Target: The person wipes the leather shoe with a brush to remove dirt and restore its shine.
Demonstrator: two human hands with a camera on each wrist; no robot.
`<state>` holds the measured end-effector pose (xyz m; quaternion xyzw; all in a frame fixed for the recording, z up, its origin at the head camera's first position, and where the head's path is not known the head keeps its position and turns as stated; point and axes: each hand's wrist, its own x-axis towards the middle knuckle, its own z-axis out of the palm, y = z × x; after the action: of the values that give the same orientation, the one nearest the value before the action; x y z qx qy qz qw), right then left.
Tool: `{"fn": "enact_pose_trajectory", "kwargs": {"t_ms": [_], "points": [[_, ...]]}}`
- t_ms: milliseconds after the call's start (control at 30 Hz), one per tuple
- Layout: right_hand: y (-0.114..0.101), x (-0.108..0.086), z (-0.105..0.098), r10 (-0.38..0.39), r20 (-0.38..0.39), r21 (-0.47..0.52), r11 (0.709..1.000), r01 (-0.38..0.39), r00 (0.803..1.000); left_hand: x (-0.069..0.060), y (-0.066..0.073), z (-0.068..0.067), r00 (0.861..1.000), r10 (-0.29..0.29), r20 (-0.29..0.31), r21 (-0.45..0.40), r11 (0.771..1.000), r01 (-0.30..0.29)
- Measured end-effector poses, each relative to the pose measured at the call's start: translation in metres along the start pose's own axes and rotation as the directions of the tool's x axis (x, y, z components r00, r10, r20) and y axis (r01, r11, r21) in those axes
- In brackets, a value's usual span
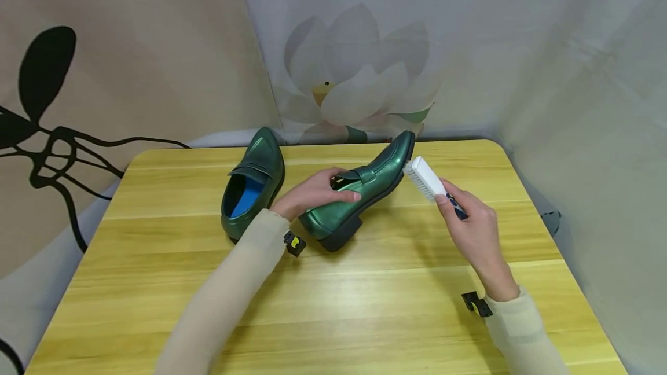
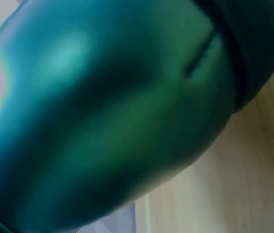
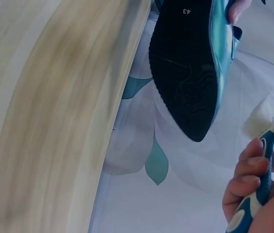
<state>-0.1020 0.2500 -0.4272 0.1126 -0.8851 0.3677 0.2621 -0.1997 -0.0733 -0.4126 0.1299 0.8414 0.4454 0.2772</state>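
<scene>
My left hand (image 1: 324, 191) grips a shiny green loafer (image 1: 383, 177) around its opening, thumb along the side. The shoe is tilted, toe raised to the upper right, with its black sole (image 3: 185, 82) turned toward the right hand. In the left wrist view the loafer's heel end (image 2: 127, 121) fills most of the picture. My right hand (image 1: 471, 227) holds a white-headed brush (image 1: 427, 178) by its blue and white handle (image 3: 253, 206). The bristles face the loafer's toe at close range; whether they touch it I cannot tell.
A matching green loafer (image 1: 255, 181) with a blue insole stands upright on the wooden table (image 1: 365, 317), left of the held one. Behind the table's far edge hangs a pale curtain (image 1: 359, 62) with a printed flower. Small black clips (image 1: 294, 243) sit at the wrists.
</scene>
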Motion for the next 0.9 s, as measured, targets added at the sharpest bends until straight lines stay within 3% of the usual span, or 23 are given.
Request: {"fn": "enact_pose_trajectory", "kwargs": {"t_ms": [233, 367, 533, 700, 800, 900], "points": [[-0.001, -0.001, 0.005, 0.039, 0.075, -0.053, 0.998, -0.036, 0.996, 0.012, 0.0, 0.001, 0.992, 0.001, 0.124, 0.035, 0.999, -0.006], [0.001, -0.001, 0.007, 0.05, 0.096, -0.073, 0.996, -0.043, 0.994, 0.018, 0.0, 0.002, 0.988, -0.021, 0.156, 0.064, 0.998, 0.011], [0.004, -0.001, 0.009, 0.069, 0.145, -0.142, 0.989, -0.049, 0.987, 0.022, 0.001, 0.003, 0.984, -0.05, 0.169, 0.072, 0.997, 0.039], [0.004, 0.0, 0.013, 0.079, 0.196, -0.206, 0.978, -0.038, 0.977, 0.026, 0.001, 0.002, 0.983, -0.045, 0.177, 0.082, 0.996, 0.031], [0.004, 0.002, 0.015, 0.077, 0.202, -0.222, 0.975, -0.031, 0.976, 0.026, 0.003, 0.002, 0.985, -0.035, 0.167, 0.16, 0.987, 0.008], [0.004, 0.003, 0.016, 0.081, 0.198, -0.235, 0.971, -0.033, 0.977, 0.024, 0.008, 0.002, 0.992, -0.019, 0.123, 0.275, 0.961, -0.016]]}}
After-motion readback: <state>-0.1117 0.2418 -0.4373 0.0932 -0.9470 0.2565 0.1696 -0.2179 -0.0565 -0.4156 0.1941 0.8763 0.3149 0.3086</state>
